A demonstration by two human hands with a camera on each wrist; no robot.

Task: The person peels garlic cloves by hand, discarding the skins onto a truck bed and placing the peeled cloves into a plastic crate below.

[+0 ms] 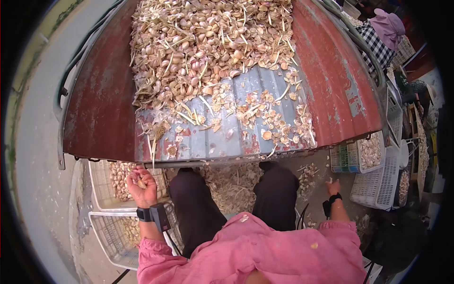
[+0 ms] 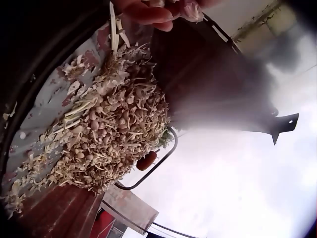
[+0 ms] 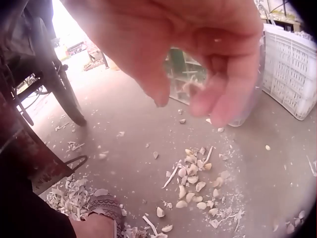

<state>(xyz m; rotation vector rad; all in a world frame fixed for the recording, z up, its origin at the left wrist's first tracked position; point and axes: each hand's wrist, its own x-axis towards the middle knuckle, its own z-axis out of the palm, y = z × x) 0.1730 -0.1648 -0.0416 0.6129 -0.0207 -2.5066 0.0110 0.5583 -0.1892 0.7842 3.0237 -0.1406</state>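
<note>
My left hand [image 1: 143, 189] holds garlic cloves in curled fingers, above a white crate [image 1: 96, 189] of loose cloves on the left. In the left wrist view a pinkish garlic clove [image 2: 191, 11] shows at the fingertips. My right hand [image 1: 333, 187] hangs low on the right, over the ground. The right wrist view shows its thumb apart from loosely bent fingers [image 3: 225, 101], with a small pale scrap [image 3: 192, 88] near them. Before me a heap of garlic cloves [image 1: 198, 52], husks and dry stems lies on a red and grey metal cart bed [image 1: 246, 130].
A second white crate [image 1: 106, 236] with paler cloves stands nearer on the left. More crates [image 1: 371, 184] stand at the right. Scattered cloves [image 3: 193, 181] and husks lie on the ground beside a shoe [image 3: 106, 206]. A person in a pink hat [image 1: 388, 28] is at the far right.
</note>
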